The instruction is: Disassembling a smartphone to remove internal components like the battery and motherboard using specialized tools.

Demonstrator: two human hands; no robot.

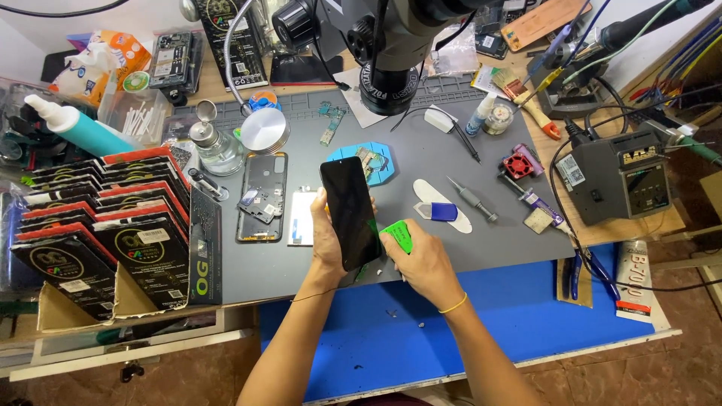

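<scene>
Nearest, across the front edge of the counter [481, 256]: a blue mat [526, 301], both forearms over it, a yellow band [453, 304] round the right wrist.

Just above, left hand [325, 237] wrapped around a dark-screened phone [350, 210], thumb on its left edge, fingers hidden behind, lower end of the phone tipped toward the grey mat [451, 150]. Right hand [425, 263] closed on a green pry tool [398, 234], tip pressed against the phone's lower right edge. Whether the tip sits inside the seam or only on it: cannot tell.

Judged from this: at the stage of working the tool along the screen's edge, phone gripped above the counter rather than laid flat. Next move calling for a firm left grip, a shallow tool angle and light pressure, so as not to crack the glass.

Left of the phone, lying flat: a white rectangular part [302, 218] and an opened black phone frame [262, 197]. Right of it: a white oval pad with a blue pick [440, 210] and a grey screwdriver [474, 199]. Behind: a round blue holder [370, 162] carrying a small board.

Farther left, rows of black-and-red boxes [105, 225]; a clear pump bottle [214, 143]. Far right, a grey soldering station [620, 180]. At the back, overhanging, a black microscope [391, 45].
</scene>
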